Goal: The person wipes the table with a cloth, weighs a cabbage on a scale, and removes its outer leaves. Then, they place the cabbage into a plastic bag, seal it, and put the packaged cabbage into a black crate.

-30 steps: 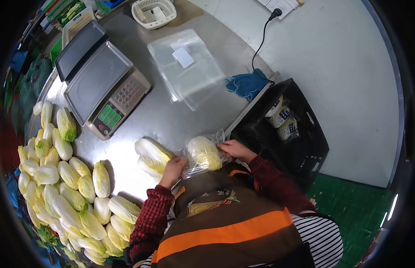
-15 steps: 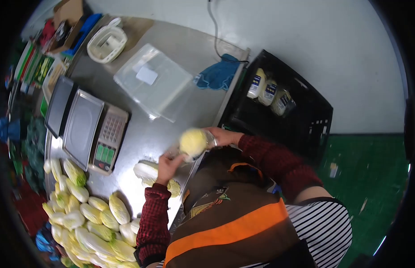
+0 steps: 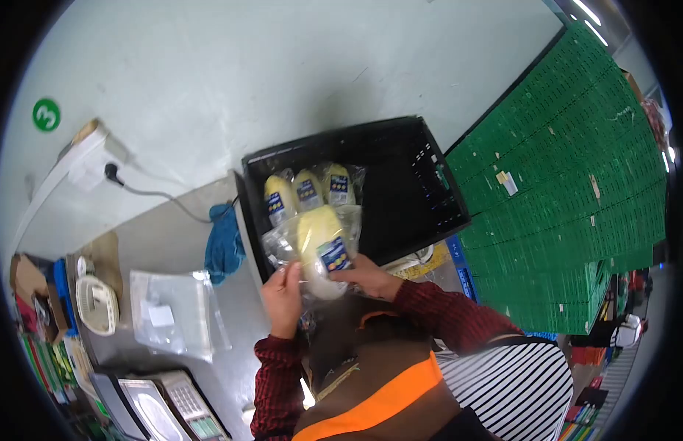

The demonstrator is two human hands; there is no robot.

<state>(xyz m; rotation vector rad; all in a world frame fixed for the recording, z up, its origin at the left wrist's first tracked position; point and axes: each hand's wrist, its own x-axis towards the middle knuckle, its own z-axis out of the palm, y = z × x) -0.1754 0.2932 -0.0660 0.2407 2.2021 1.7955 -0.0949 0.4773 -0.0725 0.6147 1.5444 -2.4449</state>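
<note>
A bagged napa cabbage (image 3: 321,246) with a dark blue label hangs between my two hands, over the near left edge of a black crate (image 3: 393,195). My left hand (image 3: 284,292) pinches the clear bag at its left side. Fingers of my right hand (image 3: 371,275) are closed on the bag's lower right, beside the label. Inside the crate, along its left part, lie three packed cabbages (image 3: 307,189) with the same kind of label.
Left of the crate, a metal table (image 3: 242,316) holds a blue cloth (image 3: 224,244), a stack of clear bags (image 3: 176,312), a white basket (image 3: 97,305) and a scale (image 3: 165,404). Green crates (image 3: 547,184) are stacked at right. A wall socket (image 3: 95,162) is at upper left.
My view has swung right toward the crate. The cabbage in my hands, earlier above the table and blurred, is now at the crate with its label showing.
</note>
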